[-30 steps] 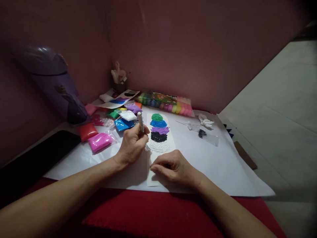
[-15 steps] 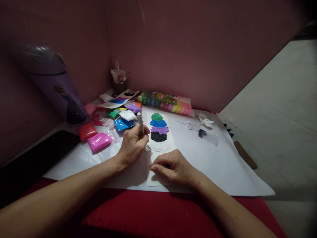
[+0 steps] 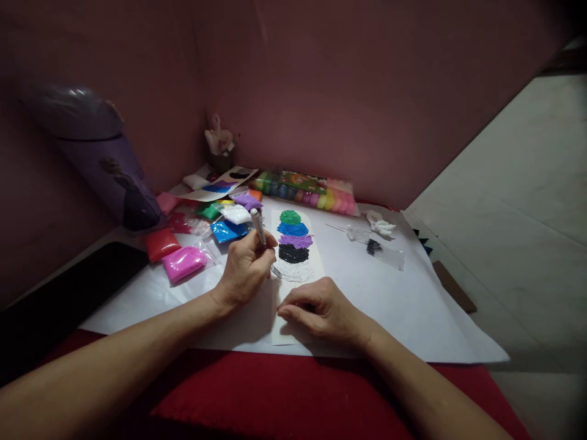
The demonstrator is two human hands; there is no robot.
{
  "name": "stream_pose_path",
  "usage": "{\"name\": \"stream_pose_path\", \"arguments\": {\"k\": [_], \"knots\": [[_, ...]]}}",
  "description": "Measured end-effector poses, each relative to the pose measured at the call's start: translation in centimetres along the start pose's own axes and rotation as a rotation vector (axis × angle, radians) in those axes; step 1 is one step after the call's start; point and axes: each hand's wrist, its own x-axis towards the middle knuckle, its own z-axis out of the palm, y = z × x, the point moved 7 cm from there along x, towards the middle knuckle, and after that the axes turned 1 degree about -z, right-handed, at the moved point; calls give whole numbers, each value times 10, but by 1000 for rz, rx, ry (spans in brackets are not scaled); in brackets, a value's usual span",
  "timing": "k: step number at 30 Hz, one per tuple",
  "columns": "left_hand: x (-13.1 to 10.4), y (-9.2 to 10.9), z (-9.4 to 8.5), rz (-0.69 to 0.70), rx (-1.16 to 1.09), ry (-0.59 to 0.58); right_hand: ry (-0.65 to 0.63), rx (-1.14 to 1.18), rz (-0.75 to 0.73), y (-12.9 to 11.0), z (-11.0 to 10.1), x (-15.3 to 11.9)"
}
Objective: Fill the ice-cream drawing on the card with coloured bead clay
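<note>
Nearest the viewer, a red cloth (image 3: 284, 391) covers the front of the surface, and both forearms cross it toward a large white sheet (image 3: 413, 305) spread over it. The right hand (image 3: 323, 308) lies knuckles up with its fingers curled under, pressing on the near end of a narrow white card (image 3: 316, 260) that runs away from it. Just left of that hand, the left hand (image 3: 243, 269) is closed around a pen-like tool (image 3: 257, 226), gripping it near the lower end so that the pale barrel slants up and away past its thumb; the tip meets the card at a white textured patch (image 3: 293, 271), just beyond the right hand's fingers. Farther along the card from both hands, bands of black (image 3: 293, 253), purple (image 3: 296, 240), blue (image 3: 292, 228) and green (image 3: 290, 216) are stacked one behind the other. To the left of the left hand lie small packets of coloured material, a pink packet (image 3: 183, 261) nearest it, a red one (image 3: 161, 242) beyond that, and a blue one (image 3: 227, 230) and a white one (image 3: 237, 214) just beyond the knuckles. To the right of the card, beyond the right hand, a clear wrapper (image 3: 385, 253) with a dark scrap lies by a white lump (image 3: 380, 224). Farthest off, a long box of coloured blocks (image 3: 305, 188) rests against the pink wall (image 3: 343, 91), and a purple container (image 3: 105, 165) stands far left of the left hand.
</note>
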Motion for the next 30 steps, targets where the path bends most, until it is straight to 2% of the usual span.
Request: {"name": "stream_pose_path", "arguments": {"k": [10, 16, 18, 20, 22, 24, 26, 30], "knots": [[3, 3, -4, 76, 145, 28, 5, 13, -3, 0, -1, 0], [2, 4, -7, 52, 67, 70, 34, 89, -7, 2, -1, -1], [2, 6, -6, 36, -13, 66, 156, 150, -9, 4, -9, -2], [0, 12, -3, 42, -93, 36, 367, 174, 17, 9, -22, -6], [-2, 20, 2, 70, -153, -20, 577, 126, 50, 14, -36, -12], [-6, 28, 8, 98, -199, -99, 680, 15, 59, 13, -43, -15], [-12, 33, 14, 129, -223, -186, 667, -94, 26, 9, -44, -13], [-21, 39, 22, 205, -191, -287, 491, -164, -66, 3, -33, -7]]}}
